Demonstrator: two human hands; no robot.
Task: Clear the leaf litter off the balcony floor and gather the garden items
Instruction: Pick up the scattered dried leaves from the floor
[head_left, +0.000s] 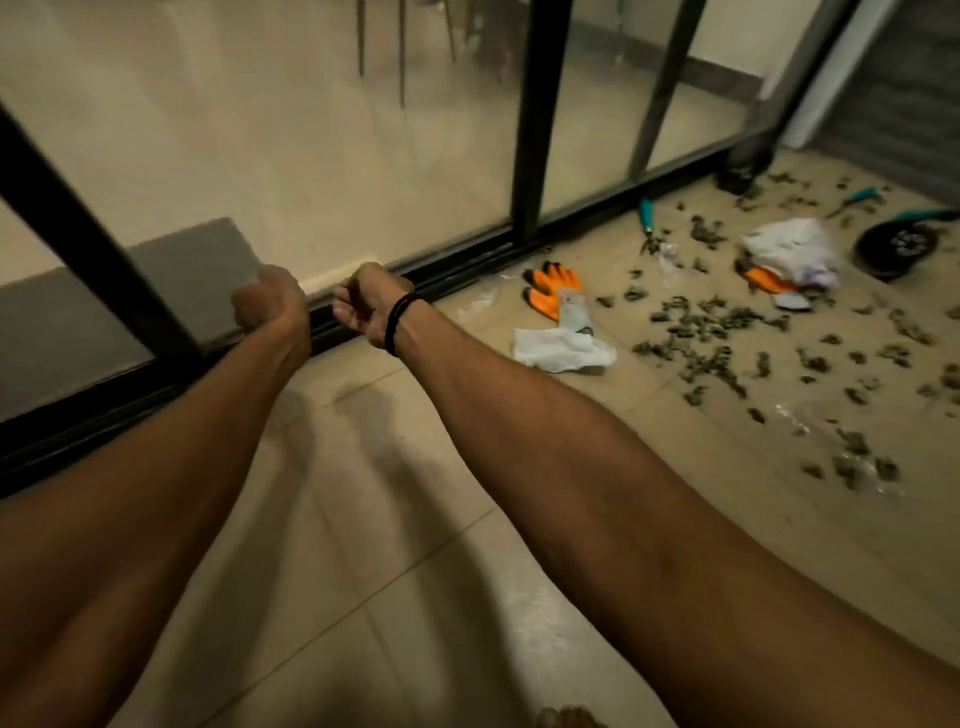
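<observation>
On beige floor tiles by the black door track, dry leaf litter lies; left hand and right hand curl closed, empty.

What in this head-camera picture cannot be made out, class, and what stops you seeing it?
Head view: whether the left hand or right hand holds anything; curled fingers hide the palms.
Second orange glove: mostly under the white bag.
Teal tool: cut off by the right edge.
Leaf litter: blurred, kind unclear.
</observation>
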